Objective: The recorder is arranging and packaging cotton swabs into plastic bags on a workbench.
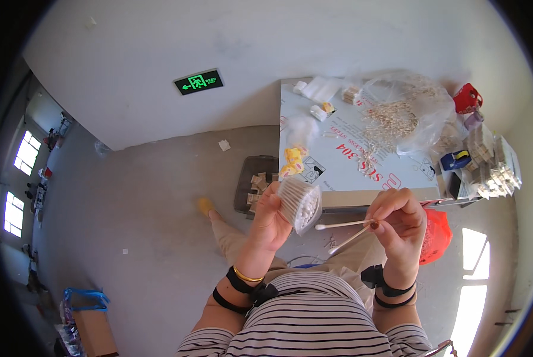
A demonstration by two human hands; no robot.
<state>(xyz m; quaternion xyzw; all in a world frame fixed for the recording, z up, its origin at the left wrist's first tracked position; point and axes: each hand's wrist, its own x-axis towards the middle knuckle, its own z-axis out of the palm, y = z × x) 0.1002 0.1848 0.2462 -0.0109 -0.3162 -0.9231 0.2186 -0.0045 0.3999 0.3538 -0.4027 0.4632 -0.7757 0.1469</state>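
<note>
My left hand is closed round a clear plastic bag of cotton swabs, its white tips facing right. To the right of it, my right hand pinches two loose cotton swabs between thumb and fingers. Their white ends point left toward the bag and spread apart, with a small gap between them and the bag. Both hands are held up in front of my body, before the near edge of the table. The right ends of the two swabs are hidden by my fingers.
A large clear bag of loose swabs lies on the table. Stacked swab packs and a blue tape dispenser stand at its right. Yellow packets lie at its left edge. Below are a dark bin and a red bag.
</note>
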